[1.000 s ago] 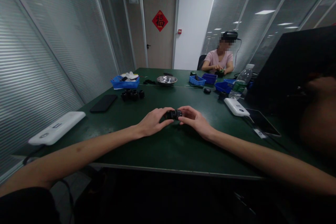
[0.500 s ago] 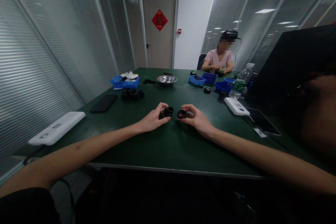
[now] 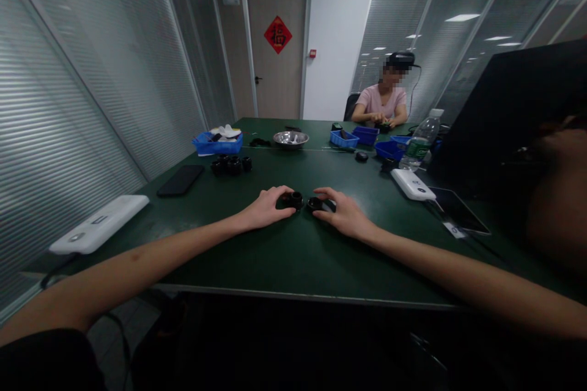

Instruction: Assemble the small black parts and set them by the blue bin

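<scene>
Between the thumb and fingers of my left hand (image 3: 268, 208) is a black hollow cylindrical part (image 3: 296, 199), its round opening facing up. My right hand (image 3: 345, 212) grips a second black round part (image 3: 314, 203) from its right side, thumb in front and fingers behind. The two parts are side by side with a narrow gap, low over the green table (image 3: 293, 256) and seemingly resting on it. Both hands are closed around their parts, which hide some of each part's outer side. Several similar black cylindrical parts (image 3: 233, 165) stand grouped farther back on the left.
Left of me are a black phone (image 3: 180, 180) and a white power bank (image 3: 99, 223). A metal bowl (image 3: 291, 140) and blue bins (image 3: 217, 143) stand farther back. On the right are a water bottle (image 3: 419, 142), another power bank (image 3: 413, 184) and a dark monitor (image 3: 509, 110). A person (image 3: 383, 101) sits opposite.
Both hands have come down slightly with their parts. The part in my right hand has turned so its opening faces more upward.
</scene>
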